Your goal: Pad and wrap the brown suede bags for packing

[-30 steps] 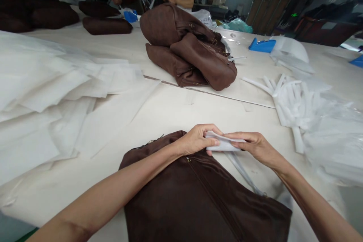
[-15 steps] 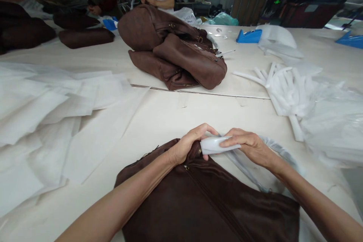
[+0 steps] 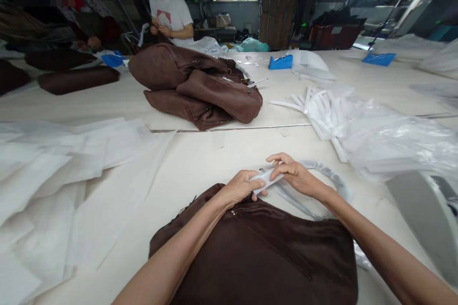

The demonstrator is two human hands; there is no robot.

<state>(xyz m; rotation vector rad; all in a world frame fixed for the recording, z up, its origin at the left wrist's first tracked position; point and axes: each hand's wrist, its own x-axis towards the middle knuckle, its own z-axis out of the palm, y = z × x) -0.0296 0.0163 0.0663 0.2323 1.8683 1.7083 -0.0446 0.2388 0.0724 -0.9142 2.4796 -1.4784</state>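
Note:
A dark brown bag lies before me on the pale table, a slanted zipper across its front. At its upper edge a white foam sheet is wrapped around the base of the strap. My left hand pinches the foam wrap from the left, thumb on top. My right hand grips its right end between thumb and fingers, the index finger raised. What lies inside the wrap is hidden. The strap, covered in clear plastic, loops to the right behind my right hand.
Thin white sheets spread over the left side. Several brown bags are piled across the table. White foam strips and clear plastic bags lie at right. Blue tape dispensers stand farther back. A person stands beyond the table.
My view has tilted up and shifted right. My left thumb now presses on the foam wrap, which sits closer around the strap base; my right hand stays at its right end.

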